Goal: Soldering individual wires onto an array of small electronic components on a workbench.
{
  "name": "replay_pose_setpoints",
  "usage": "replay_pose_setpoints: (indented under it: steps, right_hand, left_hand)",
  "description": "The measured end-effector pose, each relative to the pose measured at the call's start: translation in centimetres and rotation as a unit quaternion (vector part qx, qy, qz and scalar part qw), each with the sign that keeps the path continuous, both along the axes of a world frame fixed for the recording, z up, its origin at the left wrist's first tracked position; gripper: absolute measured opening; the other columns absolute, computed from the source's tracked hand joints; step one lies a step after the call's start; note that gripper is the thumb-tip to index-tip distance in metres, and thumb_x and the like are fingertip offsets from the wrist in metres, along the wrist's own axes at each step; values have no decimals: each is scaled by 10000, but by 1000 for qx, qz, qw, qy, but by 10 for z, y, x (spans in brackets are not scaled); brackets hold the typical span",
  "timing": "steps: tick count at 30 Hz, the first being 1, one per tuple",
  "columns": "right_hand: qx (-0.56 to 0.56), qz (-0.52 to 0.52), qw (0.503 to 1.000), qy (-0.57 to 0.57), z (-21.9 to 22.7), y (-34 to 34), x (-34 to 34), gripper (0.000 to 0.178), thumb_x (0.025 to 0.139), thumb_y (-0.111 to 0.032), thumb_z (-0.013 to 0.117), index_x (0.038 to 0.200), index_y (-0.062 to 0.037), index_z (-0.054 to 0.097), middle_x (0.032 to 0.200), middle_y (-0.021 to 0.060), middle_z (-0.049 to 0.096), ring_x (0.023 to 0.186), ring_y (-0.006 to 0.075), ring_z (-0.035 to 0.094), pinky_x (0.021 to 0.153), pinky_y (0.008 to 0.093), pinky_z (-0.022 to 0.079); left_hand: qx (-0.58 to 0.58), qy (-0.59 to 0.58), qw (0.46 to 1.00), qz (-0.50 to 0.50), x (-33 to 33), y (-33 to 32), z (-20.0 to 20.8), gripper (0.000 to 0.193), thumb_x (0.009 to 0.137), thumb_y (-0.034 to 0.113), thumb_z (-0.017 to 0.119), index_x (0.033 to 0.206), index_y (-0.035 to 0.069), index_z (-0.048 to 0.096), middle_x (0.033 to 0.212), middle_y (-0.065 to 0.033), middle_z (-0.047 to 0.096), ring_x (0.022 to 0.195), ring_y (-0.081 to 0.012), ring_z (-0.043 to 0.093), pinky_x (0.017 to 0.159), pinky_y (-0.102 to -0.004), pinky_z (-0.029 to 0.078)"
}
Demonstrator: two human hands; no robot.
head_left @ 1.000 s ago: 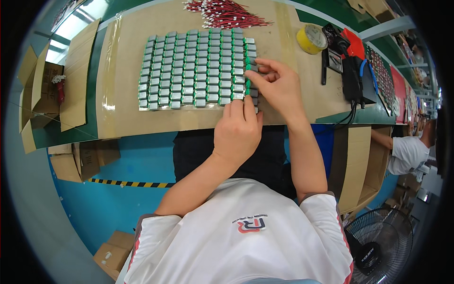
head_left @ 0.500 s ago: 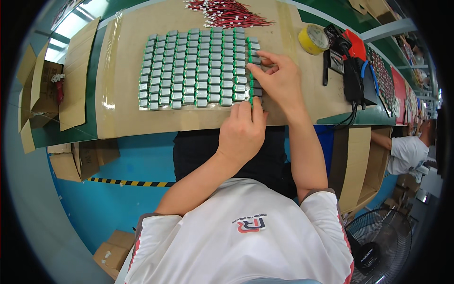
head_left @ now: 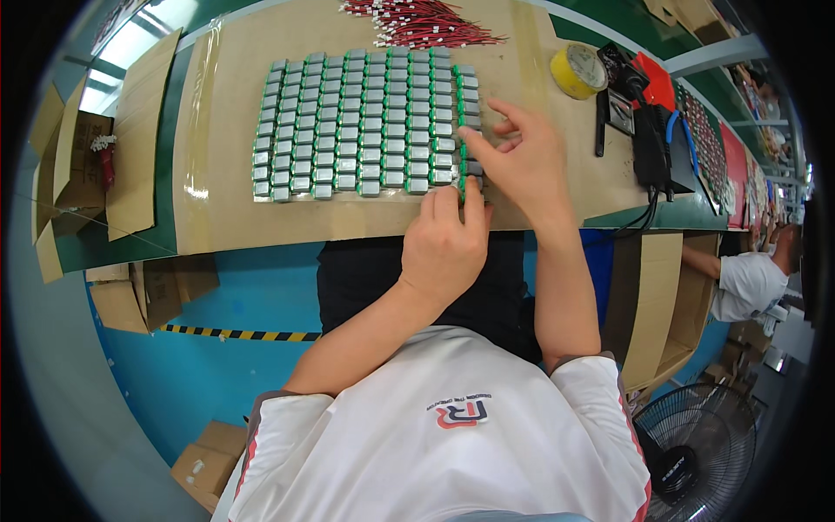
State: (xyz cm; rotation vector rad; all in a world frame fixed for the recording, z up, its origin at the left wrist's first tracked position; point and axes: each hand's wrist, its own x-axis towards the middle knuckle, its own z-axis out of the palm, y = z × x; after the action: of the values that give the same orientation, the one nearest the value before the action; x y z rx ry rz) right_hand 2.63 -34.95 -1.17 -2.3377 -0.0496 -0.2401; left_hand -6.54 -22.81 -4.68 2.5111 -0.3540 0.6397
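Many small grey blocks with green edges, like little battery cells (head_left: 350,126), lie in close columns on the brown table covering. At the lower end of the rightmost column (head_left: 468,96), my left hand (head_left: 445,239) has its fingers bent around the last block, which they partly hide. My right hand (head_left: 526,157) is beside the same column, thumb and fingers apart. Its thumb tip is at the column's right side, and I see nothing held between the fingers.
Beyond the blocks lies a pile of red and black wires with white connectors (head_left: 426,24). At the right are a yellow tape roll (head_left: 577,71), a black adapter (head_left: 651,148) and a red item (head_left: 652,83). Cardboard boxes (head_left: 139,139) stand left; a fan (head_left: 696,452) and another person (head_left: 752,278) are right.
My right hand has moved slightly down and to the right along the rightmost column, uncovering more of its upper blocks. My left hand stays at the column's lower end.
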Motion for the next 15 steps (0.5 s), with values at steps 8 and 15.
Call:
replay_pose_setpoints:
  steps: [8, 15]
  right_hand:
    - [-39, 2, 999, 11, -9, 4, -5, 492, 765, -250, 819, 1209, -67, 715, 931, 92, 680, 641, 145, 663, 638, 304, 559]
    - [-1, -6, 999, 39, -9, 5, 6, 501, 769, -329, 783, 1182, -54, 714, 899, 141, 678, 818, 297, 674, 749, 411, 552]
  left_hand:
    - [0, -21, 1000, -4, 3, -5, -2, 332, 845, 130, 758, 1126, -24, 671, 872, -102, 544, 750, -260, 591, 590, -352, 497]
    - [22, -22, 999, -8, 2, -3, -4, 305, 846, 135, 759, 1090, -30, 679, 874, -106, 543, 747, -256, 587, 585, -349, 494]
